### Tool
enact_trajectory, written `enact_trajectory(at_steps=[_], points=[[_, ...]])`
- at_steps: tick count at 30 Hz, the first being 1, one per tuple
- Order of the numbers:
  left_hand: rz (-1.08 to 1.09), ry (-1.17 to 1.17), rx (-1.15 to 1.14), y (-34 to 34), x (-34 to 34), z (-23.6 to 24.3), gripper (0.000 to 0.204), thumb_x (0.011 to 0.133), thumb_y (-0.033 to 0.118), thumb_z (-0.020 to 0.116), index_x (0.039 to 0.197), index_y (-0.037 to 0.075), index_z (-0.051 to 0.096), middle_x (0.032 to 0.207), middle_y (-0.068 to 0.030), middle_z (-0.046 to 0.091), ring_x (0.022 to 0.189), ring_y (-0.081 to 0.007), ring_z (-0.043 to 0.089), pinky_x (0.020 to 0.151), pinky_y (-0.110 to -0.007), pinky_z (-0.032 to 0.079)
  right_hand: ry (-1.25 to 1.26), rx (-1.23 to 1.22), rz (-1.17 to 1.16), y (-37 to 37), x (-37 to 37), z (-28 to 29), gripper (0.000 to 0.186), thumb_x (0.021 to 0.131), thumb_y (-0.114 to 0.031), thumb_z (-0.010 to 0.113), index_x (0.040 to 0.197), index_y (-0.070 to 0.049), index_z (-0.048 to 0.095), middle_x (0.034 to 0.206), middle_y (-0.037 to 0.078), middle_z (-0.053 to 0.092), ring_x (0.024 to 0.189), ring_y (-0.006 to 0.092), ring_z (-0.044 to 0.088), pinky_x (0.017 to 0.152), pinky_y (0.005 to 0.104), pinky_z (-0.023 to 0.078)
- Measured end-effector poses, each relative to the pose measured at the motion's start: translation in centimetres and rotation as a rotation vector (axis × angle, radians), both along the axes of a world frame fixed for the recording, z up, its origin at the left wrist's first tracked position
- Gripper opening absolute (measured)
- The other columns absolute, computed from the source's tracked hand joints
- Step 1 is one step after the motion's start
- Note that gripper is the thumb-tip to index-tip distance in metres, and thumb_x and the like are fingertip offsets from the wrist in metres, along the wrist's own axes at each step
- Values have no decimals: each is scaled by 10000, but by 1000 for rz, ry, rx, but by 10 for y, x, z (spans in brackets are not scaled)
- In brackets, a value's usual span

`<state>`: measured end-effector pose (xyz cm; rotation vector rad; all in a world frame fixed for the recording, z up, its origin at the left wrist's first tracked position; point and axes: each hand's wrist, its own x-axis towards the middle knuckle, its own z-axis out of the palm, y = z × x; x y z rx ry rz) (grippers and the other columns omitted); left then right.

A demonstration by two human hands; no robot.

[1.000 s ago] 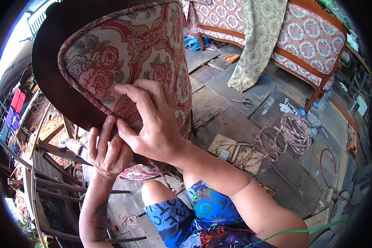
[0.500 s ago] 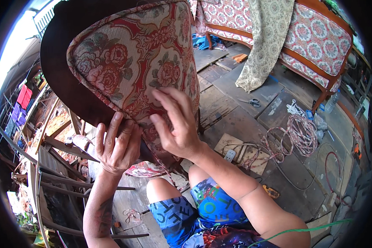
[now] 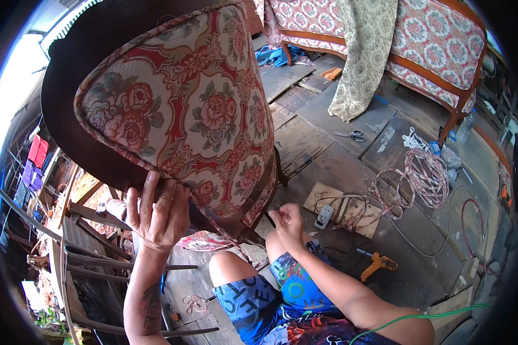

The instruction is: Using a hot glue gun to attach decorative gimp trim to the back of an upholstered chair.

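Observation:
A chair [image 3: 60, 115] with a dark wooden frame and floral upholstered back panel [image 3: 172, 103] fills the upper left. My left hand [image 3: 158, 213] is at the panel's lower edge, fingers pressed together on the fabric piping [image 3: 112, 144], which hangs loosely lower down. My right hand [image 3: 289, 221] is low, above my right knee beside the chair, its fingers curled; what is between them, if anything, is too small to make out. An orange glue gun [image 3: 379, 264] with a cord lies on the floor right of that arm.
Behind are a wood-framed floral sofa [image 3: 431, 43] with draped pale fabric [image 3: 357, 75]. On the boards lie scissors [image 3: 351, 135], coiled piping [image 3: 426, 178] and a power strip [image 3: 324, 217] on a plank. Slatted timber [image 3: 86, 241] stands at left.
My right hand has left the upholstered panel, moving down and right to near my knee with fingers now curled. My left hand stays on the edge. The glue gun has come into fuller view.

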<state>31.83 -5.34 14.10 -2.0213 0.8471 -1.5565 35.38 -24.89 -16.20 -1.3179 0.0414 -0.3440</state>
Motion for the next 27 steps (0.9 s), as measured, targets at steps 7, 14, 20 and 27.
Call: enact_trajectory(at_steps=[7, 14, 20, 27], points=[[20, -15, 9, 4, 2, -3, 147, 874, 121, 791, 1017, 89, 781, 1147, -35, 719, 1256, -323, 665, 1191, -541, 333, -232, 336, 596, -31, -48, 142, 141, 1013, -96, 679, 978, 19, 752, 968, 80, 723, 854, 124, 681, 771, 270, 541], [40, -7, 22, 6, 2, -1, 152, 872, 126, 801, 1016, 90, 773, 1157, -29, 725, 1243, -315, 675, 1199, -537, 320, -427, 1050, 1589, -73, -113, 286, 355, 958, -311, 769, 1113, 9, 779, 1182, 171, 664, 1135, 271, 607, 1021, 410, 435], [18, -26, 15, 3, 7, -1, 175, 873, 138, 805, 1045, 118, 781, 1157, -16, 726, 1239, -308, 677, 1211, -529, 304, -743, 1492, 1543, -25, -126, 289, 550, 839, -175, 883, 1275, 97, 686, 1244, 237, 663, 1001, 283, 668, 808, 380, 520], [43, -41, 10, 8, 3, 1, 174, 861, 169, 825, 1030, 147, 792, 1135, 7, 735, 1238, -284, 681, 1213, -505, 307, -750, 1304, 1378, -32, -119, 276, 325, 879, -247, 804, 987, 49, 721, 1060, 173, 654, 958, 293, 623, 826, 394, 501]])
